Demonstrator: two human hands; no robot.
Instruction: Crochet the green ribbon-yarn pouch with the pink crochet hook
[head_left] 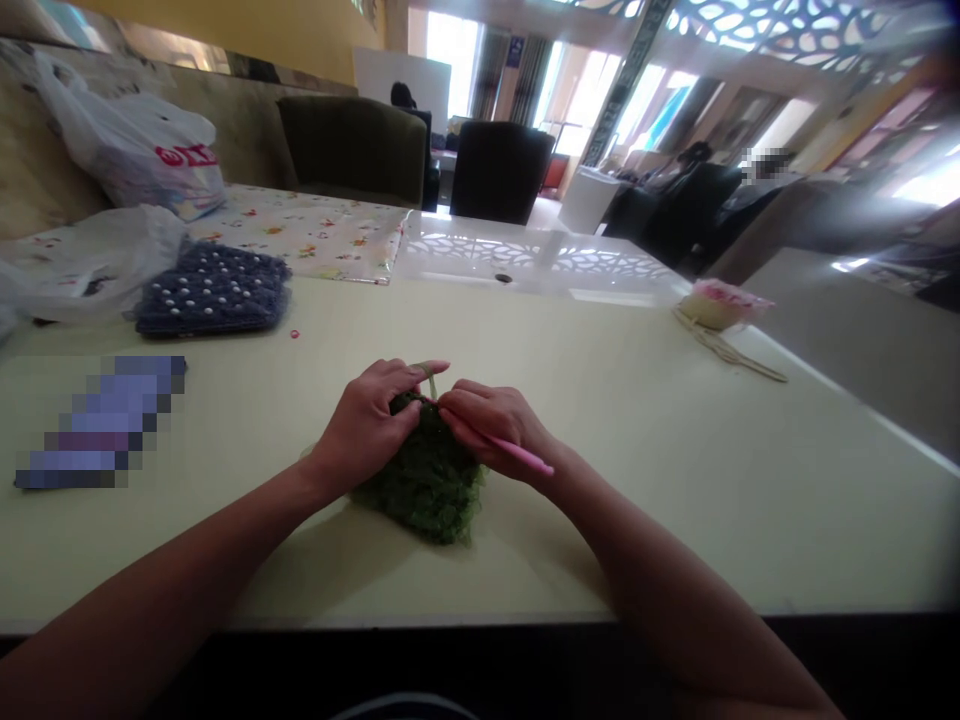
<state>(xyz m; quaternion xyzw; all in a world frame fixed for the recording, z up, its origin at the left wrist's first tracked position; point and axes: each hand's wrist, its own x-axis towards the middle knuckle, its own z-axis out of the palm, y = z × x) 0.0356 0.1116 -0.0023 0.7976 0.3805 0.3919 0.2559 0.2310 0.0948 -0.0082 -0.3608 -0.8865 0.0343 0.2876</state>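
Observation:
My left hand (367, 425) grips the top of a piece of dark green fuzzy crochet (424, 480), which rests on the pale table (637, 500) in front of me. A thin yarn strand (430, 380) rises over my left fingers. My right hand (491, 420) sits close against the left and holds a pink crochet hook (521, 453), whose tip is hidden in the stitches beneath my fingers.
A dark blue beaded crochet piece (214, 290) and white plastic bags (90, 262) lie at the far left. A pixelated item (97, 425) lies nearer. A pale pink yarn ball (720, 305) trails strands at the right. Dark chairs stand beyond the table.

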